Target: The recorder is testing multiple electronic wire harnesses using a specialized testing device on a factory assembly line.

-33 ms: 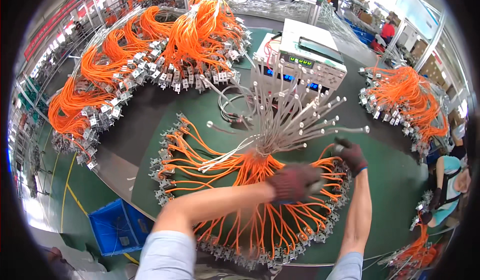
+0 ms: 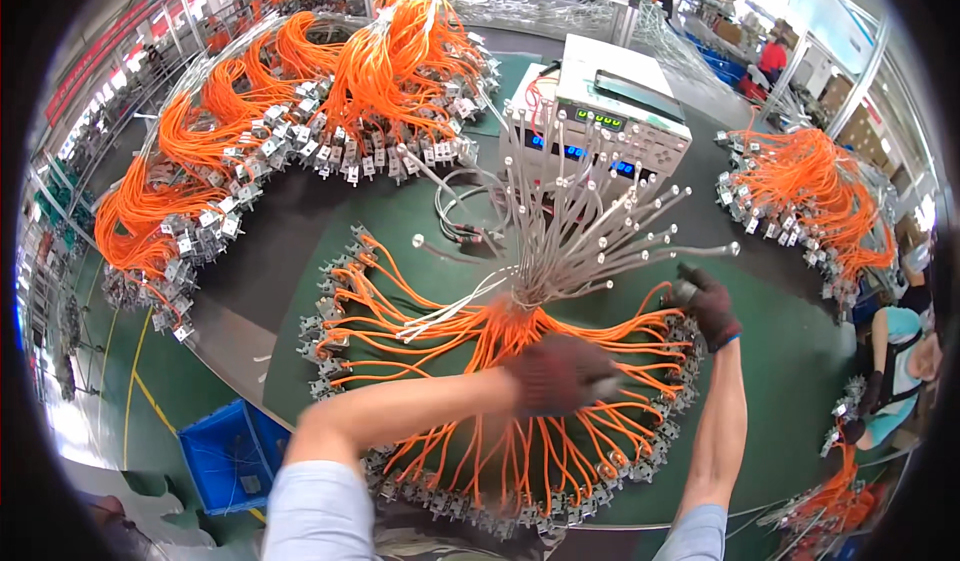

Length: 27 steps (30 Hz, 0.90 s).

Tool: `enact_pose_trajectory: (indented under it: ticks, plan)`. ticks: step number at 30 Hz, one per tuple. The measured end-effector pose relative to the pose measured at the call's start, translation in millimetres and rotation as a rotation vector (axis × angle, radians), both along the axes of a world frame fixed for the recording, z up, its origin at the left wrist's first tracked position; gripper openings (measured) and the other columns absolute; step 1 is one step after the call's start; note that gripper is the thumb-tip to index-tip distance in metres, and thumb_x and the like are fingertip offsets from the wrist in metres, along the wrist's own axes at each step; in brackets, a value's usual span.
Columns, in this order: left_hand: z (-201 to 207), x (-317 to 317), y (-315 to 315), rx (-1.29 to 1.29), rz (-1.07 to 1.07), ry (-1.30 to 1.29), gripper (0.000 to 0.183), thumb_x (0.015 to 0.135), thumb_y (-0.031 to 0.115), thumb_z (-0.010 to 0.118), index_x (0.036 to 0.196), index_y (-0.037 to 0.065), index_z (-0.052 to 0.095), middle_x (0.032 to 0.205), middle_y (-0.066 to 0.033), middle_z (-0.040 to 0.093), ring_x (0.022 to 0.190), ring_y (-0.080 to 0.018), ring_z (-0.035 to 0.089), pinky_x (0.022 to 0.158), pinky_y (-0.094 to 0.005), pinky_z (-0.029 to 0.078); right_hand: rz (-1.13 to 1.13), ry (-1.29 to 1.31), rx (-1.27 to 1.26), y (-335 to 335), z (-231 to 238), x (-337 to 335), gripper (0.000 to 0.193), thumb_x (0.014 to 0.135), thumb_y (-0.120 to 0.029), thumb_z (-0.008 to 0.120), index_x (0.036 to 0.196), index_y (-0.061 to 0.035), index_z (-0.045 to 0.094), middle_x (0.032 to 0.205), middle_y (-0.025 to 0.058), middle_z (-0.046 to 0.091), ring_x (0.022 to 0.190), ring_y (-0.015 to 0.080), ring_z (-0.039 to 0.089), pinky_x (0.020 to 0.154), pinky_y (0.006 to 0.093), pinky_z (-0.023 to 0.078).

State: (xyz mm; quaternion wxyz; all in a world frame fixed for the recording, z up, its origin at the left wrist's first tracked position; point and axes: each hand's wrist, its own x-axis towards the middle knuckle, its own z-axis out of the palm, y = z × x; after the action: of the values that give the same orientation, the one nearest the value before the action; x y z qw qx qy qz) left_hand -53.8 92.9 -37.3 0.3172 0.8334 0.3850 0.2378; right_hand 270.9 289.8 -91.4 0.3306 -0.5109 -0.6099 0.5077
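Observation:
A fan of orange cables [image 2: 500, 333] spreads over the green mat, with metal connectors [image 2: 660, 439] at the outer ends in a ring. From the gathered middle, clear sleeved ends with silvery tips [image 2: 590, 223] stick up and away. My left hand [image 2: 562, 375], in a dark red glove with greyish fingertips, hovers over the right part of the fan; its fingers are smeared and their grip is unclear. At the ring's upper right my right hand [image 2: 710, 308], gloved too, is closed on the end of an orange cable. The glove hides most of that end.
A white bench instrument [image 2: 625, 96] with lit displays stands behind the fan. Heaps of orange cables lie at the back left [image 2: 400, 71] and right [image 2: 810, 186]. A blue crate [image 2: 222, 461] sits low at the left. A co-worker [image 2: 895, 371] is at the far right.
My left hand has shifted left over the cables, away from the right hand. The right hand stays at the ring's upper right and has barely moved.

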Motion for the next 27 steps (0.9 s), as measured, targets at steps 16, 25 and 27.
enact_pose_trajectory:
  ticks: [16, 25, 27]
  plan:
    - [-101, -220, 115, 0.193, 0.634, 0.706, 0.035, 0.093, 0.044, 0.068, 0.118, 0.020, 0.074, 0.120, -0.0085, 0.075, 0.124, -0.0271, 0.065, 0.104, -0.0603, 0.041, 0.440, -0.454, 0.763, -167, 132, -119, 0.038, 0.084, -0.003, 0.080, 0.121, -0.0107, 0.076, 0.104, 0.0103, 0.075, 0.096, 0.0272, 0.072, 0.084, 0.0386, 0.057]
    - [58, -278, 7, 0.584, 0.682, 0.417, 0.029, 0.084, 0.019, 0.086, 0.107, 0.008, 0.073, 0.095, -0.0158, 0.075, 0.087, -0.0399, 0.072, 0.076, -0.0493, 0.057, 0.770, -0.483, 0.803, -234, 132, -159, 0.039, 0.083, -0.013, 0.083, 0.121, -0.0121, 0.072, 0.107, 0.0091, 0.074, 0.095, 0.0340, 0.071, 0.079, 0.0477, 0.055]
    - [102, -249, -42, 0.435, 0.608, 0.259, 0.038, 0.082, 0.022, 0.089, 0.112, 0.006, 0.071, 0.095, -0.0138, 0.075, 0.088, -0.0360, 0.074, 0.079, -0.0451, 0.059, 0.672, -0.456, 0.833, -263, 119, -156, 0.043, 0.083, -0.013, 0.084, 0.124, -0.0126, 0.071, 0.109, 0.0101, 0.074, 0.096, 0.0353, 0.071, 0.079, 0.0482, 0.055]
